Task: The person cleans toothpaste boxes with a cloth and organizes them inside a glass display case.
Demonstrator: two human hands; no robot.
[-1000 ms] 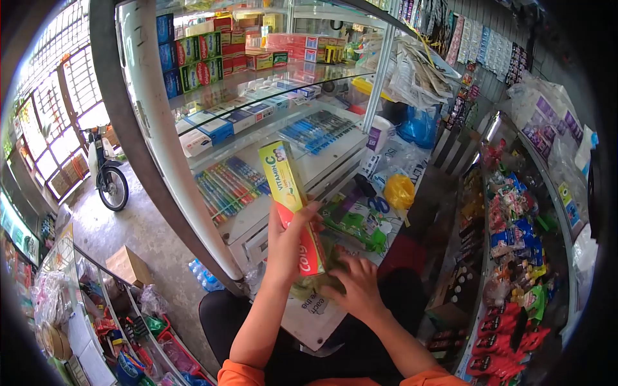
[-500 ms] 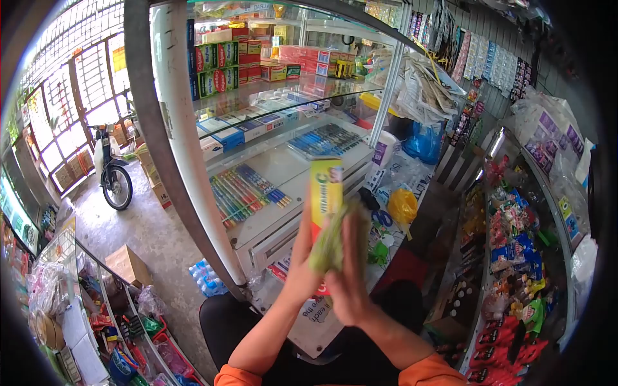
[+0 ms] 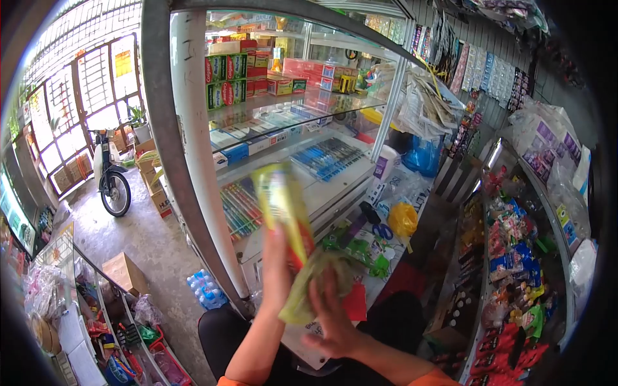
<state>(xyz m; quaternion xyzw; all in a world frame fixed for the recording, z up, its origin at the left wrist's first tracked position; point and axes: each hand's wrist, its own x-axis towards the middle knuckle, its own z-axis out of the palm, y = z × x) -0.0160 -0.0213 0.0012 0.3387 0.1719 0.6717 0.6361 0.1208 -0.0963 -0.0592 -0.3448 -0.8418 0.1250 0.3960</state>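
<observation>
My left hand (image 3: 275, 270) grips the lower part of a yellow and red box (image 3: 283, 202), which tilts to the left and is blurred; its "Vitamin C" lettering was legible a moment ago. Against the box's lower end, my right hand (image 3: 331, 321) presses a crumpled yellow-green cloth (image 3: 335, 273), its fingers lying over the folds and the thumb apart. The cloth hangs between both hands and hides part of the left palm. Below them a white surface with print and a flat red piece (image 3: 355, 302) shows.
A glass display case (image 3: 302, 186) with pens and toothpaste boxes stands in front. To its right lie scissors (image 3: 382, 231), a yellow bag (image 3: 403, 220) and green plastic. Snack racks (image 3: 515, 257) rise at right. Bottled water (image 3: 206, 289) and a carton (image 3: 125, 273) are on the floor, left.
The box has swung to the left and tilted with my left hand. My right hand and the cloth have moved down, uncovering more of the box's lower side. The view has shifted slightly.
</observation>
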